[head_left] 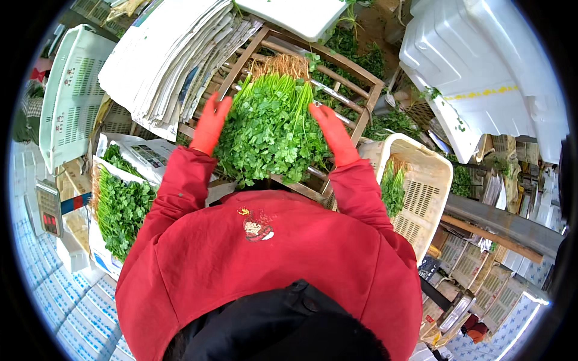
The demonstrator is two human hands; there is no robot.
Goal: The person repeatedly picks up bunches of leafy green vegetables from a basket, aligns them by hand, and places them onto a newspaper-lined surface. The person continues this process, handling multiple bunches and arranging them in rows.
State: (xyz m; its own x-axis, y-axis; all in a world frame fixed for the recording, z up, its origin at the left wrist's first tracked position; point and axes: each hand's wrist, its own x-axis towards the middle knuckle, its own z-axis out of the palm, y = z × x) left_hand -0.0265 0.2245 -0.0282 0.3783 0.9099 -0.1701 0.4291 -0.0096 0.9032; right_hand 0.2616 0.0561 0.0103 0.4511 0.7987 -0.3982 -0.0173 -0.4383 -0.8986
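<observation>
A broad pile of leafy green herbs, which look like coriander (271, 126), lies in front of me. Its brown roots point away from me and its leaves toward me. It rests on a slatted metal rack (355, 87). My left hand (211, 125), in a red glove, is at the pile's left side, fingers stretched out and apart. On the opposite side my right hand (331, 133), gloved the same, has its fingers stretched along the stems at the edge. Neither hand is closed on anything; the pile lies between them.
Stacked newspapers (162, 66) stand at the far left. A white container of bunched greens (123, 207) and a small scale (49, 207) are at my left. A cream plastic basket (430, 186) with some greens stands at my right, below large white foam boxes (469, 66).
</observation>
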